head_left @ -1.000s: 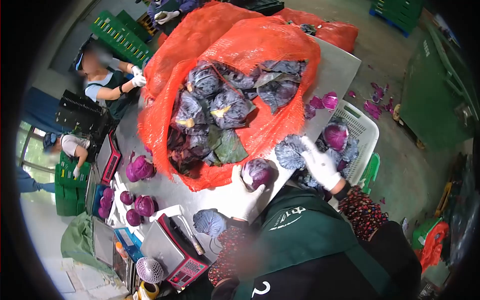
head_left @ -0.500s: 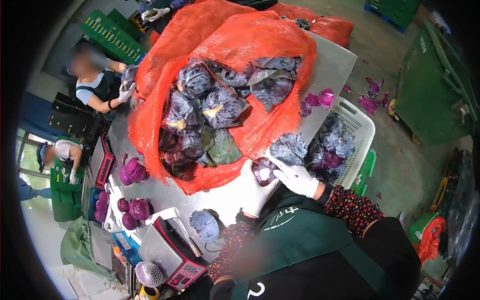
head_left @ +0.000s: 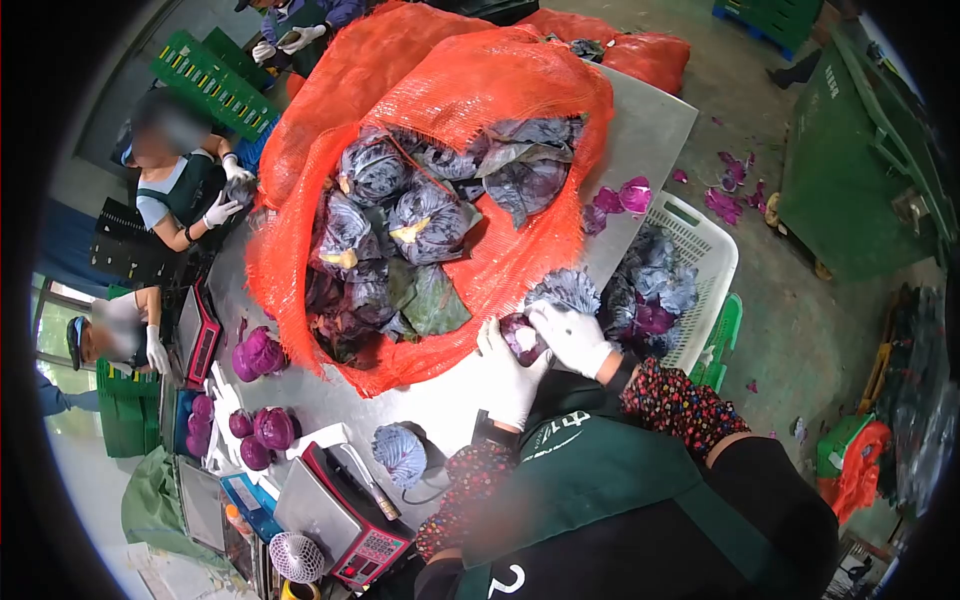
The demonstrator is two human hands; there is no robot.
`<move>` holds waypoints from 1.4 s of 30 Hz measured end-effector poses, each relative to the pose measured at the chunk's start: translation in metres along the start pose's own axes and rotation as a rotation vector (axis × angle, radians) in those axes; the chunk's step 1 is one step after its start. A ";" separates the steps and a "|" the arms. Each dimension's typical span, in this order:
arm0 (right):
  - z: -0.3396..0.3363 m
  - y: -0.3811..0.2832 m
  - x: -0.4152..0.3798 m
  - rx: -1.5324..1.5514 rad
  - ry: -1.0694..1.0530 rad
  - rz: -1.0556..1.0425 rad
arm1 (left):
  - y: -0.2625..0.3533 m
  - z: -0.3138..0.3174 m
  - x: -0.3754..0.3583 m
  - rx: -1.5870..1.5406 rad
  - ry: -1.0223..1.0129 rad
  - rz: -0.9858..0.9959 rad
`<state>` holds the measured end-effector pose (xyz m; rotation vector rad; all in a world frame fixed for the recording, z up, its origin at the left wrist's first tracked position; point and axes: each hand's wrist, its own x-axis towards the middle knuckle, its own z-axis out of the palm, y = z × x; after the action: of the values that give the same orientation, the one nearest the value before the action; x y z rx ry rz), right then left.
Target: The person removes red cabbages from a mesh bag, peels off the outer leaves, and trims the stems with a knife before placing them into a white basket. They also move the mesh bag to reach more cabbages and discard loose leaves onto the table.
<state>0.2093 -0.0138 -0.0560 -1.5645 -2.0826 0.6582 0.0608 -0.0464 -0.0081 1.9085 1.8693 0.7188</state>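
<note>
Between my two white-gloved hands, at the front edge of the net bag, is a red cabbage [head_left: 521, 337] with its pale cut stem end facing up. My left hand [head_left: 512, 378] cups it from the near left side, fingers wrapped along it. From the right, my right hand [head_left: 572, 338] bends its fingers over the cabbage's edge. Just beyond the right hand lies a bluish outer cabbage leaf [head_left: 565, 290]. The orange net bag [head_left: 520, 80] lies open in front of me, with several dark, leafy cabbages [head_left: 428, 222] inside.
To the right stands a white basket [head_left: 712, 255] of stripped leaves. A scale [head_left: 335, 500], a knife [head_left: 372, 485], a bluish cabbage [head_left: 399, 456] and peeled cabbages [head_left: 273, 428] are at the left. A co-worker [head_left: 180, 190] handles a cabbage across the table; a green bin [head_left: 850, 170] stands right.
My right hand has moved in over the cabbage, its fingers now more bent. The co-worker at the left has lowered their cabbage and brought both hands to it. The whole view has shifted slightly.
</note>
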 end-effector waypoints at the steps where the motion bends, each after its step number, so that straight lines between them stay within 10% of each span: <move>1: -0.002 0.015 0.007 -0.091 0.091 -0.044 | -0.003 0.003 -0.004 -0.008 0.028 0.043; 8: -0.030 0.076 0.014 -0.112 -0.004 0.400 | -0.033 -0.040 -0.023 -0.366 -0.031 0.007; 13: -0.043 0.006 -0.007 0.008 0.051 0.121 | -0.034 -0.034 -0.026 -0.206 -0.029 -0.128; 14: -0.035 0.008 -0.007 0.034 -0.350 0.206 | -0.031 -0.030 -0.024 -0.070 0.008 -0.099; 18: -0.016 -0.035 -0.027 0.112 0.112 -0.147 | -0.024 -0.014 -0.023 -0.040 0.076 -0.023; 21: -0.021 -0.043 -0.025 0.242 -0.453 0.115 | -0.026 -0.006 -0.025 0.028 0.101 -0.022; 26: -0.023 -0.040 -0.021 0.224 -0.134 -0.032 | -0.028 -0.004 -0.021 0.031 0.112 -0.018; 32: 0.004 0.001 -0.018 1.104 -0.189 0.362 | -0.026 -0.009 -0.020 0.043 0.089 -0.068; 36: 0.006 0.011 -0.017 1.051 -0.142 0.432 | -0.025 -0.029 -0.020 0.039 0.062 -0.047; 42: 0.004 0.009 -0.025 0.904 -0.351 0.414 | -0.063 -0.058 -0.035 -0.919 -0.245 -0.481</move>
<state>0.2204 -0.0362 -0.0663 -1.3564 -1.2829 1.8134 -0.0238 -0.0827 -0.0022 0.8827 1.3800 0.9030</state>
